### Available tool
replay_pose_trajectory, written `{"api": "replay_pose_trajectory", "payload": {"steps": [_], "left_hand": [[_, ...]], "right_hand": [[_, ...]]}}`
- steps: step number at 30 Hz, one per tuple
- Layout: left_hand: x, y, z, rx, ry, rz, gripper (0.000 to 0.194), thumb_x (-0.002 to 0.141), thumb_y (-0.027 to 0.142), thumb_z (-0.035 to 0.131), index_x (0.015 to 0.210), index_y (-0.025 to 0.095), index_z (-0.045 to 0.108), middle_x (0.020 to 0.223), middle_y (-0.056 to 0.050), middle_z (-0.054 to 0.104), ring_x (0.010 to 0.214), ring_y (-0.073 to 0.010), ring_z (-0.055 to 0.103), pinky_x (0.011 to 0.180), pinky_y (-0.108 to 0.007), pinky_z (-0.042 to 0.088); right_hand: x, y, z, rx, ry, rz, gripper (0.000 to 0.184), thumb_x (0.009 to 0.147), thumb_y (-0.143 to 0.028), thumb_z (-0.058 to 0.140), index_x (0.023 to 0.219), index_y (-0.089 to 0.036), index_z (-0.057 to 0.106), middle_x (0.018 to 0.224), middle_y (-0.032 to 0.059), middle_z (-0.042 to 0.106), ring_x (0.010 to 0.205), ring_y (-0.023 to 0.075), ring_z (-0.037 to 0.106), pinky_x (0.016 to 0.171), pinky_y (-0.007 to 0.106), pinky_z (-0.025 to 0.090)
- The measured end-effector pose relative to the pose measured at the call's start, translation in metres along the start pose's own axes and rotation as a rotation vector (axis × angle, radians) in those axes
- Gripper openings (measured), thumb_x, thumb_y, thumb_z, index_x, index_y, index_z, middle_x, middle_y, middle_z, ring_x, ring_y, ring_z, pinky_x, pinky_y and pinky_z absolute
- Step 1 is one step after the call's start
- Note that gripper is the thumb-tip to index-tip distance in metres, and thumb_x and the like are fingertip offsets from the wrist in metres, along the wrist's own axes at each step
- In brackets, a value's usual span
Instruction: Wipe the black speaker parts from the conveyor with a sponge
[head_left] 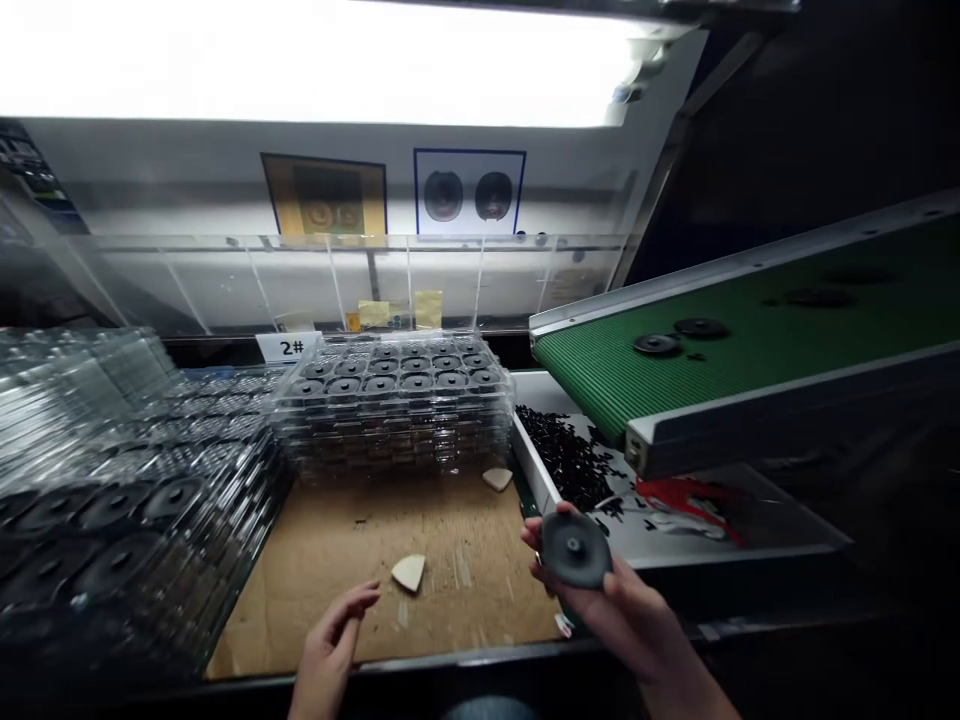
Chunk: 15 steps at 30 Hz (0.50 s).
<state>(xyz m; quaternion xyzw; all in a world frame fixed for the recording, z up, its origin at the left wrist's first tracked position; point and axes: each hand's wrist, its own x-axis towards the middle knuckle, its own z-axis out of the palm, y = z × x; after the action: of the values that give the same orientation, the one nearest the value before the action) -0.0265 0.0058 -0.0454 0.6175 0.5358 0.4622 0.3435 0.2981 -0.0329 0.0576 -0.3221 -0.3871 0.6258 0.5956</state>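
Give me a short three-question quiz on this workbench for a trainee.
1. Which hand holds the round black disc, left or right?
2. True or false: the green conveyor belt is carrying black discs.
3. Fill in the blank: the white card beside the stacked clear trays reads ___.

Key: 1. right hand; 2. true; 3. 2#

- My bare left hand [328,645] sits low, fingers loosely curled and open, holding nothing.
- My bare right hand [626,615] angles inward, fingers clamped in a firm grip.
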Motion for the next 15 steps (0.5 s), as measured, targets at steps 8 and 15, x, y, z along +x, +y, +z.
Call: {"api": "replay_pose_trajectory", "payload": {"steps": [8, 15], "left_hand": [[-0.082, 0.095, 0.017, -0.146, 0.185, 0.207, 0.035, 0.08, 0.034, 0.059, 0.115, 0.031, 0.058, 0.116, -0.004, 0.067, 0.103, -0.0196, 0.063, 0.09, -0.027, 0.05], [-0.073, 0.083, 0.045, -0.469, 0.31, 0.163, 0.047, 0.081, 0.047, 0.052, 0.122, 0.024, 0.055, 0.129, -0.013, 0.057, 0.12, -0.031, 0.051, 0.099, -0.043, 0.045]], "right_hand": [[-0.038, 0.068, 0.094, 0.083, -0.114, -0.209, 0.068, 0.065, -0.047, 0.074, 0.123, -0.033, 0.043, 0.13, 0.0061, 0.053, 0.126, 0.0248, 0.042, 0.106, 0.041, 0.029], [-0.032, 0.123, 0.157, 0.139, 0.066, -0.241, 0.063, 0.07, -0.048, 0.07, 0.125, -0.033, 0.044, 0.138, 0.0031, 0.045, 0.129, 0.0225, 0.039, 0.105, 0.032, 0.035]]}}
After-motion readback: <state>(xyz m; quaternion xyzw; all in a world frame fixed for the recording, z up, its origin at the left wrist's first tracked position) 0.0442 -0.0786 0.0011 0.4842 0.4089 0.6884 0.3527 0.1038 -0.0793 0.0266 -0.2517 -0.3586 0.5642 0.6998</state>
